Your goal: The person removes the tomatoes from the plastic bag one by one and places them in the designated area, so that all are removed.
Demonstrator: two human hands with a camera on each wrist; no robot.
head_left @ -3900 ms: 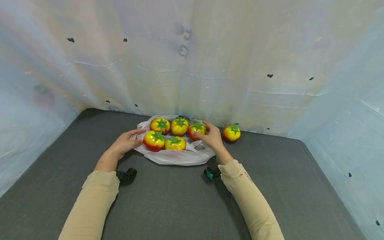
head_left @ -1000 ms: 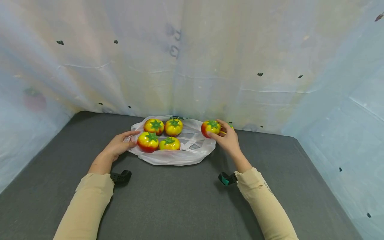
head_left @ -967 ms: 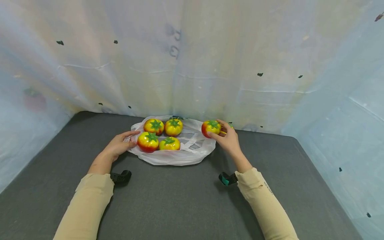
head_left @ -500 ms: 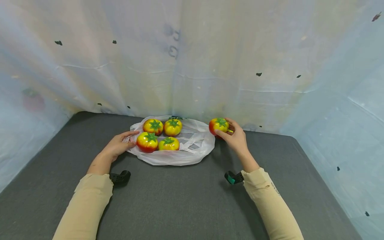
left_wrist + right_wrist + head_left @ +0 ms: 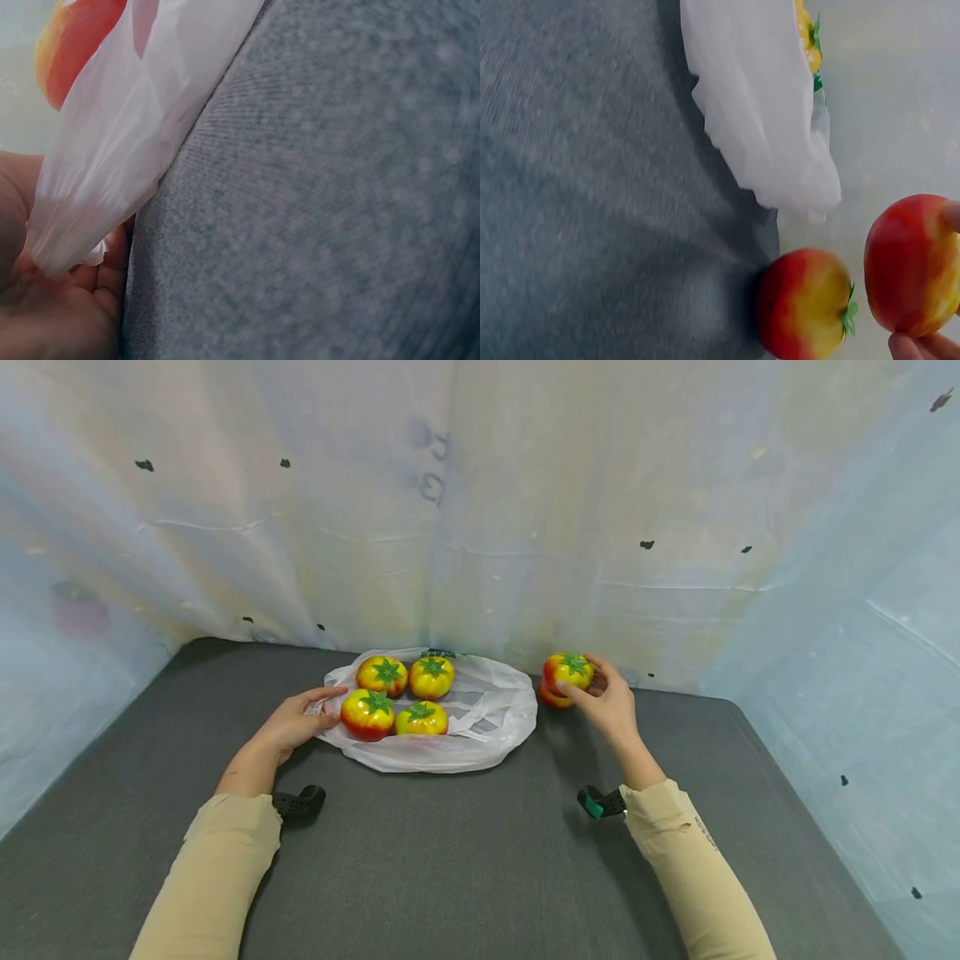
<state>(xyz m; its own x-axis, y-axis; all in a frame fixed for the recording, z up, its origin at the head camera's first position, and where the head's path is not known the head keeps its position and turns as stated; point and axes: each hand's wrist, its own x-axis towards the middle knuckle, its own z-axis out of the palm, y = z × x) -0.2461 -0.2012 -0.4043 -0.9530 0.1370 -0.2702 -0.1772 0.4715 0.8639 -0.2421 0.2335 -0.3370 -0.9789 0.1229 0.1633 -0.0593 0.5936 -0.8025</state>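
Observation:
My left hand (image 5: 296, 722) pinches the left edge of a white plastic bag (image 5: 442, 762); in the left wrist view the bag's film (image 5: 112, 150) runs bunched into that hand (image 5: 60, 311). Several shiny red-and-yellow tomatoes with green leaf tops sit in the bag's left half, such as this front tomato (image 5: 366, 718). Right of the bag, my right hand (image 5: 611, 706) grips a tomato (image 5: 567, 672) between thumb and fingers. Another tomato (image 5: 552, 698) rests on the table, partly hidden behind the held one. The right wrist view shows the held tomato (image 5: 900, 262) apart from the resting tomato (image 5: 799, 304).
The dark grey table (image 5: 435, 860) spreads in front of the bag. Pale plastic sheeting (image 5: 525, 527) hangs along the table's back edge and at both sides. Each wrist carries a black strap mount (image 5: 302, 803).
My right hand has lifted a tomato out of the bag's right side and carried it rightward, over beside the tomato outside. My left hand keeps its hold on the bag's edge.

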